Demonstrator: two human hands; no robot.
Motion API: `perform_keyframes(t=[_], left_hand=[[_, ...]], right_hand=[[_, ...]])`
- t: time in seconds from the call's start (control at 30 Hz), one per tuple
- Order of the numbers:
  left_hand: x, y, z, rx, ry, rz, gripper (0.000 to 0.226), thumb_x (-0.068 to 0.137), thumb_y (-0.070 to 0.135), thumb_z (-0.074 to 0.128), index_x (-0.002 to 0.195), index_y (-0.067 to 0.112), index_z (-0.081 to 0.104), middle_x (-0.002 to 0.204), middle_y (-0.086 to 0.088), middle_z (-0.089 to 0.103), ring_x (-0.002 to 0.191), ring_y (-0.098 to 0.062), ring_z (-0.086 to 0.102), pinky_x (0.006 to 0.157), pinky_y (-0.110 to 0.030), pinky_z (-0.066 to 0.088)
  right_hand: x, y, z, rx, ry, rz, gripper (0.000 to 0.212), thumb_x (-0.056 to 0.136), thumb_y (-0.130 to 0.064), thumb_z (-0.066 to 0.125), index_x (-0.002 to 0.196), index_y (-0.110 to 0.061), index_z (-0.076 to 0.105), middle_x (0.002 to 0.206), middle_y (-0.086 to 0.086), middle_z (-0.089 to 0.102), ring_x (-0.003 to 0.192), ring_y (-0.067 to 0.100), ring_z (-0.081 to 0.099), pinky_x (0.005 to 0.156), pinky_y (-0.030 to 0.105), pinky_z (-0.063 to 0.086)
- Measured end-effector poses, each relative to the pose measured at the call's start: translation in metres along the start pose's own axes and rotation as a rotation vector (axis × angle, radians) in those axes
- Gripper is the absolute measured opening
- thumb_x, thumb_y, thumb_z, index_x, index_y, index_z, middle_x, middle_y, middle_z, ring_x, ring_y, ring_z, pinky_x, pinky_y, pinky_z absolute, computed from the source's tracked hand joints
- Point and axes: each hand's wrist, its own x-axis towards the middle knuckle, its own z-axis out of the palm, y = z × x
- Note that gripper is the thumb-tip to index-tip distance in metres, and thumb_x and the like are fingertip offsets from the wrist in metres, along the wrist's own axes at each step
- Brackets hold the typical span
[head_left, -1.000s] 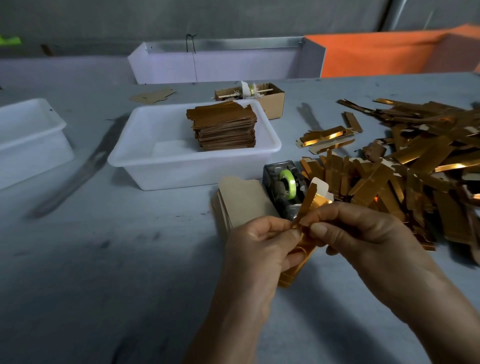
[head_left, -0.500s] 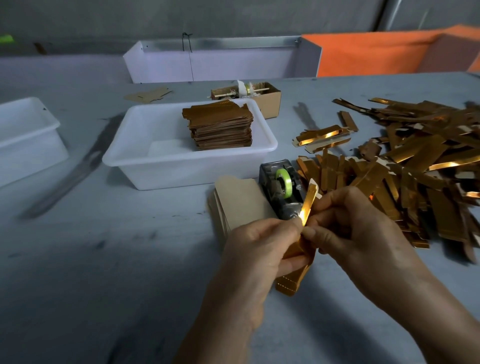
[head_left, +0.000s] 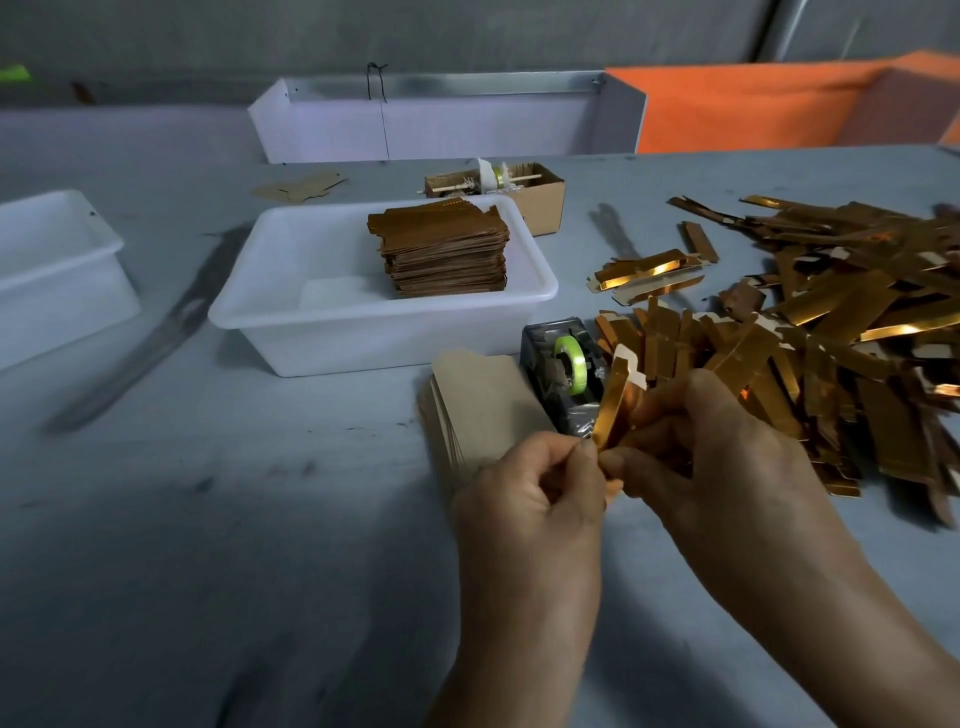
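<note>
Above the desk (head_left: 260, 519), just in front of the tape dispenser (head_left: 563, 379), the left hand (head_left: 530, 499) and right hand (head_left: 711, 457) are both pinching one upright gold card strip (head_left: 612, 402) between curled fingers.

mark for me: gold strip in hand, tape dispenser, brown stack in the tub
gold strip (head_left: 612, 402): head view, on its shiny upright face.
tape dispenser (head_left: 540, 364): head view, on the left side of its dark body.
brown stack (head_left: 441, 228): head view, on the top sheet.
</note>
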Motion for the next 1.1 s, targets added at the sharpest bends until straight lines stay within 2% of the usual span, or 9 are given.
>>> perform_keyframes(t=[0.17, 0.3, 0.37, 0.53, 0.63, 0.7, 0.8, 0.9, 1.1], left_hand=[[-0.006, -0.002, 0.004, 0.180, 0.110, 0.181, 0.016, 0.088, 0.024, 0.063, 0.072, 0.025, 0.068, 0.063, 0.014, 0.064, 0.060, 0.001, 0.062, 0.048, -0.007, 0.043], [-0.006, -0.005, 0.003, -0.011, 0.037, -0.052, 0.020, 0.090, 0.024, 0.060, 0.071, 0.025, 0.069, 0.070, 0.011, 0.071, 0.066, -0.006, 0.069, 0.060, -0.024, 0.058], [-0.001, -0.004, -0.002, -0.120, 0.034, -0.165, 0.021, 0.090, 0.021, 0.061, 0.072, 0.027, 0.070, 0.072, 0.007, 0.073, 0.067, -0.011, 0.071, 0.057, -0.023, 0.057], [0.004, 0.000, -0.011, -0.160, -0.008, -0.147, 0.020, 0.091, 0.021, 0.062, 0.072, 0.026, 0.070, 0.071, 0.008, 0.074, 0.067, -0.010, 0.072, 0.059, -0.018, 0.056], [0.001, 0.003, -0.011, -0.141, -0.047, -0.145, 0.016, 0.090, 0.021, 0.062, 0.077, 0.025, 0.071, 0.073, 0.007, 0.074, 0.070, -0.011, 0.073, 0.062, -0.020, 0.057], [0.001, 0.003, -0.013, -0.142, -0.057, -0.142, 0.017, 0.091, 0.019, 0.061, 0.078, 0.023, 0.071, 0.075, 0.007, 0.075, 0.071, -0.011, 0.073, 0.064, -0.021, 0.058], [0.003, 0.005, -0.018, -0.131, -0.079, -0.150, 0.018, 0.092, 0.020, 0.060, 0.079, 0.021, 0.072, 0.074, 0.006, 0.075, 0.071, -0.011, 0.073, 0.066, -0.023, 0.059], [0.004, 0.005, -0.020, -0.209, -0.094, -0.226, 0.018, 0.092, 0.017, 0.059, 0.081, 0.018, 0.073, 0.076, 0.004, 0.075, 0.072, -0.014, 0.074, 0.063, -0.019, 0.057], [0.010, 0.000, -0.026, -0.527, -0.202, -0.489, 0.011, 0.084, 0.011, 0.064, 0.080, 0.005, 0.072, 0.084, -0.015, 0.074, 0.076, -0.024, 0.074, 0.063, -0.027, 0.059]], right_hand=[[-0.001, 0.001, -0.001, 0.049, -0.035, 0.058, 0.035, 0.065, -0.045, 0.064, 0.089, -0.034, 0.042, 0.072, -0.015, 0.059, 0.069, -0.005, 0.059, 0.055, 0.011, 0.044], [-0.003, 0.006, 0.001, -0.064, -0.021, 0.047, 0.043, 0.055, -0.055, 0.054, 0.087, -0.030, 0.041, 0.065, -0.017, 0.051, 0.060, -0.005, 0.051, 0.050, 0.010, 0.036], [-0.004, 0.013, -0.004, -0.121, 0.013, 0.068, 0.047, 0.056, -0.057, 0.052, 0.090, -0.027, 0.041, 0.063, -0.015, 0.048, 0.057, -0.003, 0.048, 0.047, 0.013, 0.033], [-0.005, 0.015, -0.007, 0.301, -0.047, 0.227, 0.049, 0.050, -0.069, 0.052, 0.087, -0.038, 0.049, 0.078, -0.013, 0.060, 0.074, 0.001, 0.058, 0.059, 0.019, 0.042], [-0.002, 0.008, 0.005, 0.477, -0.119, 0.269, 0.051, 0.046, -0.061, 0.064, 0.089, -0.034, 0.057, 0.076, -0.011, 0.063, 0.075, -0.003, 0.058, 0.058, 0.016, 0.043], [0.001, 0.007, 0.011, 0.597, -0.133, 0.299, 0.040, 0.053, -0.044, 0.068, 0.088, -0.028, 0.060, 0.069, -0.008, 0.062, 0.066, 0.002, 0.060, 0.053, 0.014, 0.046], [0.003, 0.008, 0.013, 0.804, -0.189, 0.343, 0.029, 0.061, -0.027, 0.068, 0.088, -0.018, 0.062, 0.064, -0.009, 0.064, 0.065, 0.006, 0.065, 0.059, 0.018, 0.049], [0.003, 0.012, 0.015, 0.886, -0.237, 0.356, 0.028, 0.064, -0.022, 0.067, 0.091, -0.015, 0.064, 0.074, 0.001, 0.070, 0.075, 0.014, 0.069, 0.068, 0.022, 0.049], [0.002, 0.018, 0.011, 0.940, -0.244, 0.348, 0.029, 0.063, -0.018, 0.068, 0.091, -0.011, 0.064, 0.079, 0.008, 0.070, 0.079, 0.023, 0.069, 0.076, 0.031, 0.051]])
